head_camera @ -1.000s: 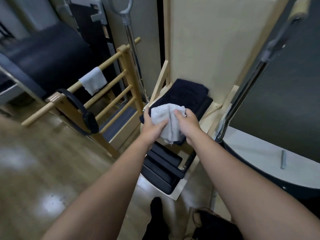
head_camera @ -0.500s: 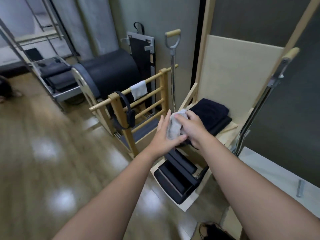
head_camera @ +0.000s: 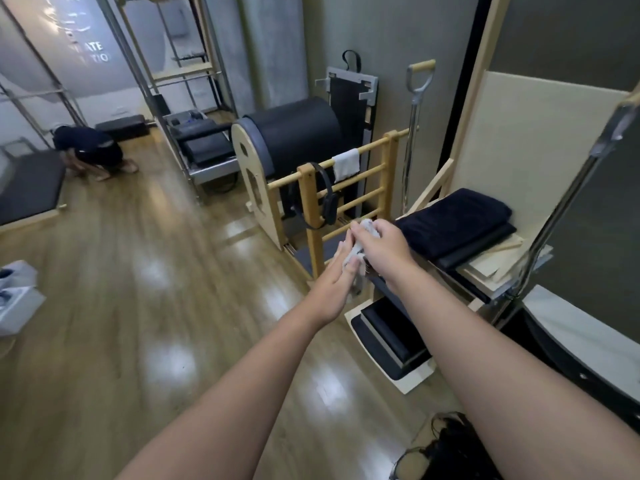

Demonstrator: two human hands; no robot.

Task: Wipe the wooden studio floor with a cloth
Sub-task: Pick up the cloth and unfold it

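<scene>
Change: since a second ago the view has lifted from the dark towels to take in the long room, and the white cloth (head_camera: 358,252), then spread loose between both hands, is now bunched small between them.
Cloth: held in the air between the two hands, in front of the wooden ladder frame (head_camera: 313,216) and above the wooden floor (head_camera: 131,306); it touches neither.
Left hand (head_camera: 334,284): palm turned inward, fingers almost straight, pressed flat against the near side of the cloth.
Right hand (head_camera: 379,249): fingers curled over the top of the cloth, a closed grip on it.
Floor: glossy boards with pale light patches, running from the near edge to the far wall.
Towels: folded dark towels (head_camera: 457,225) lie on the padded seat just right of the hands; a second white cloth (head_camera: 346,164) hangs over the ladder frame's top rung.
Far end: another person (head_camera: 91,150) crouches low on the floor near the far left corner.
</scene>
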